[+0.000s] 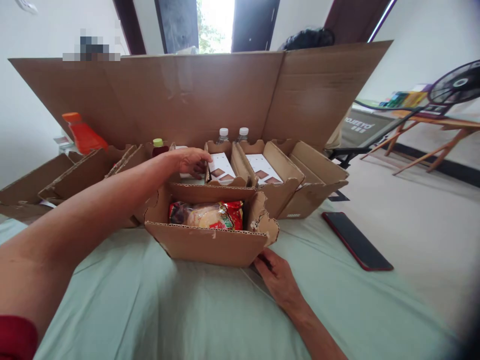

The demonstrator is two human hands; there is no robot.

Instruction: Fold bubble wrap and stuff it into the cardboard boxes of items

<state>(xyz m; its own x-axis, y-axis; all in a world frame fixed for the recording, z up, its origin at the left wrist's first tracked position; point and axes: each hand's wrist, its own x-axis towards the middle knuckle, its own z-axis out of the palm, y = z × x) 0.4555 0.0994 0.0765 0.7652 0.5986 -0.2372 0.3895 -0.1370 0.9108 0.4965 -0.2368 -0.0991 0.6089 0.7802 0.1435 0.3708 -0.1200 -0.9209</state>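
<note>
An open cardboard box (210,245) stands in front on the green cloth, with a clear and red food packet (210,215) inside. My right hand (275,277) has its fingers closed at the box's lower right corner, partly hidden beneath it. Behind, my left hand (193,162) reaches to a middle cardboard box (240,167), its fingers bent over the left wall beside a white printed carton (221,167). Another white carton (262,167) lies in the box to the right. My left forearm passes over the boxes on the left.
A tall cardboard sheet (217,95) stands behind the row. An orange bottle (84,135) leans at left; a yellow-green-capped bottle (159,146) and two white-capped bottles (224,134) stand further right. A dark phone (356,240) lies on the cloth's right side. A fan (459,82) sits on a wooden table.
</note>
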